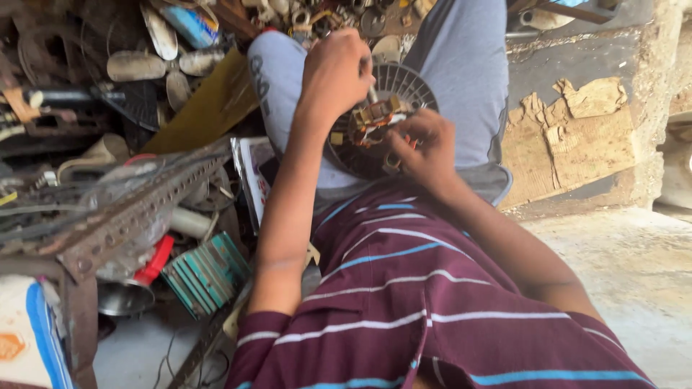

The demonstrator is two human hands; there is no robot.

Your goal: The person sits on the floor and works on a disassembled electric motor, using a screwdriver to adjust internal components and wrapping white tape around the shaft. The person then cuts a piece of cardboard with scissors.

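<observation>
Left hand (335, 72) clenched on a thin tool over the round motor part (378, 130) on the lap; right hand (425, 151) grasps its lower edge. Scrap pile (108, 108) just beside.

A round black finned motor part (375, 130) with copper windings rests tilted between both hands, beneath the left hand (335, 72).

concrete floor (634, 281) — cluttered, perhaps scrap metal (108, 216)

Maroon striped short-sleeved shirt (432, 302), grey trousers (461, 65), bare forearms.
</observation>
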